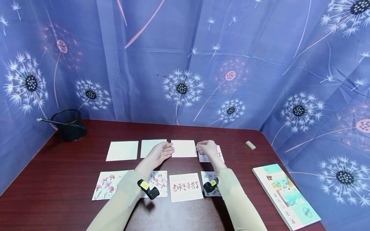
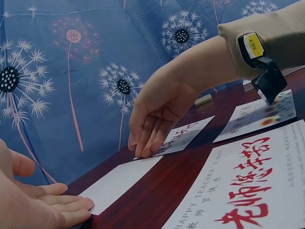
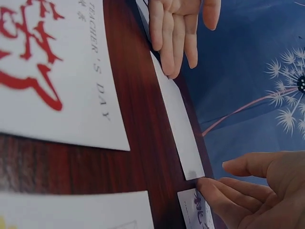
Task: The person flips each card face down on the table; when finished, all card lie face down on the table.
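Observation:
My left hand (image 1: 159,153) is held with its fingers straight at the left edge of a blank white card (image 1: 185,148) in the back row. On that card's other side, my right hand (image 1: 208,149) has its fingertips at the right edge, thumb apart from the fingers in the right wrist view. Below the right hand lies a card with dark lettering (image 1: 220,154), partly hidden by it. A pale blank card (image 1: 147,146) is partly behind the left hand. In the front row, a card with red writing (image 1: 186,187) lies between both forearms.
Another blank card (image 1: 122,150) lies at back left. Pink-flower (image 1: 105,186) and blossom cards (image 1: 159,183) sit in front, partly under the left sleeve; a greeting card (image 1: 208,175) is under the right wrist. A black bucket (image 1: 72,128), an eraser (image 1: 250,145) and a book (image 1: 286,195) stand around.

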Action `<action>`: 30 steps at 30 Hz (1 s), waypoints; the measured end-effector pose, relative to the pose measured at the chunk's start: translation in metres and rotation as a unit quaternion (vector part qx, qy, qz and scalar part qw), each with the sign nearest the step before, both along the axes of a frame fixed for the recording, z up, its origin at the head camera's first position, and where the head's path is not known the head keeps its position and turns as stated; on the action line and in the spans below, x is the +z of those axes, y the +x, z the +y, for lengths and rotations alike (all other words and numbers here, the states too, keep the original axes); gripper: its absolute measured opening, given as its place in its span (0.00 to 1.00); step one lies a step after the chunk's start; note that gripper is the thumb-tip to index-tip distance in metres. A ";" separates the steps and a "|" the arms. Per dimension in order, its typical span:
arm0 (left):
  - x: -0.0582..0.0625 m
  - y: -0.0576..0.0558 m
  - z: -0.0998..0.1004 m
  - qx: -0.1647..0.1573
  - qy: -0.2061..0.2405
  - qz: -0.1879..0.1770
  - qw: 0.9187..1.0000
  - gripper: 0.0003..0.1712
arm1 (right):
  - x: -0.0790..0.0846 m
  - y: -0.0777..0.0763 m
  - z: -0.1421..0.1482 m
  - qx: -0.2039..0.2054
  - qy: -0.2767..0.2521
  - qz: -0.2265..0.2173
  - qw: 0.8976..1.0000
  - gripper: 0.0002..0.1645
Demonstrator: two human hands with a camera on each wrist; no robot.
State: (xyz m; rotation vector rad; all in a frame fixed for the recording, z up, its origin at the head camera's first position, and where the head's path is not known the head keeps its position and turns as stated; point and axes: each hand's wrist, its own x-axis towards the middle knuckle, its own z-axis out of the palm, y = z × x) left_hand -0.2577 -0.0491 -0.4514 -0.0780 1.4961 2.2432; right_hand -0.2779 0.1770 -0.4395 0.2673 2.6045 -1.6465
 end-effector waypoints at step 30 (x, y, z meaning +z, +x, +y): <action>-0.002 0.001 0.095 -0.032 0.002 0.017 0.999 0.30 | 0.006 0.006 0.094 -0.005 0.082 -0.005 0.997 0.22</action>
